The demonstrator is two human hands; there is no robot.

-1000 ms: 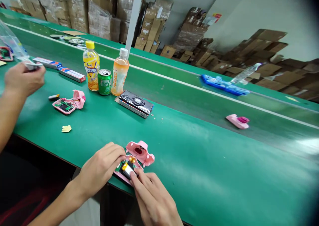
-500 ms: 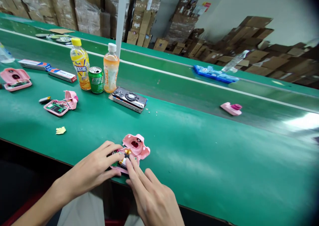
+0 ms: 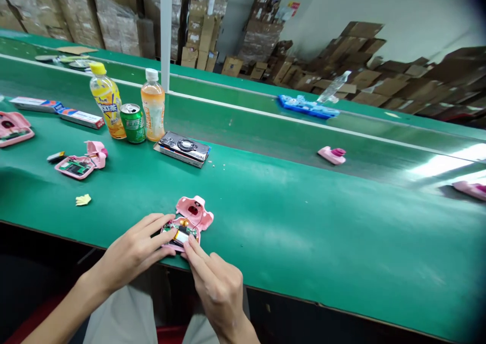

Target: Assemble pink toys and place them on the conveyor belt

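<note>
An opened pink plastic case (image 3: pixel 194 209) lies at the bench's front edge, its animal-shaped half folded back with a dark opening in it. In the near half sit a green circuit board and a white and black battery (image 3: pixel 182 237). My left hand (image 3: pixel 138 245) grips the near half from the left, thumb at the front rim and fingertips over the board. The fingertips of my right hand (image 3: pixel 216 281) press at the battery's right end, with the thumb low by the case's front rim. My fingers hide part of the inside.
Another opened pink case (image 3: pixel 78 167) and a yellow scrap (image 3: pixel 83 200) lie to the left. Behind stand two drink bottles (image 3: pixel 153 106), a green can (image 3: pixel 132 124) and a phone (image 3: pixel 184 145) on a box. A conveyor carries pink pieces (image 3: pixel 332 155) and a blue tray (image 3: pixel 307 107).
The view has shifted a little right, so the bench things appear further left. My right fingers have drawn back slightly, baring more of the battery. Another pink piece shows at the right edge.
</note>
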